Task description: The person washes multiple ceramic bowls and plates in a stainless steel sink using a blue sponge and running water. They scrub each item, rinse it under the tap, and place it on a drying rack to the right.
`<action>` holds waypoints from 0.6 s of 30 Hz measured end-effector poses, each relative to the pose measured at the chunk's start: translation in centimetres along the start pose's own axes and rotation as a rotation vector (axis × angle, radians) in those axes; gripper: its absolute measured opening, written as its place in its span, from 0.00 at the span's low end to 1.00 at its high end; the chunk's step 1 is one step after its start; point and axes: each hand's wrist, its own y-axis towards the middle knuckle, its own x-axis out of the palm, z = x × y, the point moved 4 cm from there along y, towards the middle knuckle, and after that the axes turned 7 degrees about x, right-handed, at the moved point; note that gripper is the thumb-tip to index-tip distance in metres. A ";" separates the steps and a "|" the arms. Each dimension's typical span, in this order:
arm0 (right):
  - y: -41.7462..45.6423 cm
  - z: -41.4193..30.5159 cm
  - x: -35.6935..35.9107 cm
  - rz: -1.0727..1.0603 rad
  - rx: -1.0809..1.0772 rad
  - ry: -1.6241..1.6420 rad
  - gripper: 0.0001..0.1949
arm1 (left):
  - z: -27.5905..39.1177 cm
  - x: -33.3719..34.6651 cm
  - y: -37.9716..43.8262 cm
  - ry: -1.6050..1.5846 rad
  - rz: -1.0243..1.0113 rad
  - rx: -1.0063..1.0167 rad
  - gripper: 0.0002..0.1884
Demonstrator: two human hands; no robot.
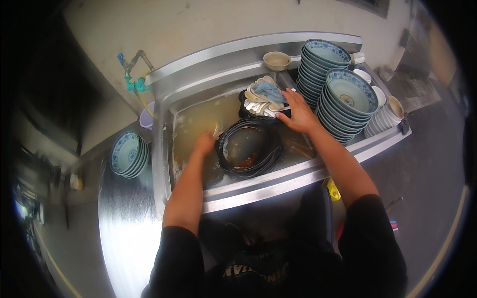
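My left hand (205, 143) reaches into cloudy, yellowish water in a stainless steel sink (159, 156). A pale curved edge (215, 129) shows at its fingertips, but the water blurs the fingers and I cannot tell their grip. Just right of it sits a stack of black bowls (249, 149), the top one holding water and reddish-brown residue. Behind them, a black pot (243, 106) is heaped with white soup spoons (257, 106) and a wet blue cloth (269, 91). My right hand (301, 113) is at the heap's right side, thumb and fingers spread around a spoon's end.
Two tall stacks of blue-patterned bowls (348, 98) and a stack of small white bowls (385, 117) crowd the right. A beige bowl (277, 61) sits on the back ledge. More patterned bowls (128, 154) stand left, below a green-valved tap (137, 85).
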 end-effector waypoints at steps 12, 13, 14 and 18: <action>7.2 -2.9 1.7 0.049 0.055 -0.075 0.32 | 1.6 -3.6 0.6 -1.598 0.117 -0.243 0.25; 8.0 -3.6 2.4 -0.055 0.105 -0.149 0.32 | 2.1 -4.1 0.1 -1.759 0.138 -0.243 0.25; 8.0 -4.3 2.5 -0.025 0.133 -0.176 0.27 | 2.3 -4.9 -0.6 -1.853 0.117 -0.254 0.24; 10.1 -1.6 3.4 0.114 0.064 0.056 0.22 | 3.4 -5.9 0.2 -2.077 0.146 -0.264 0.26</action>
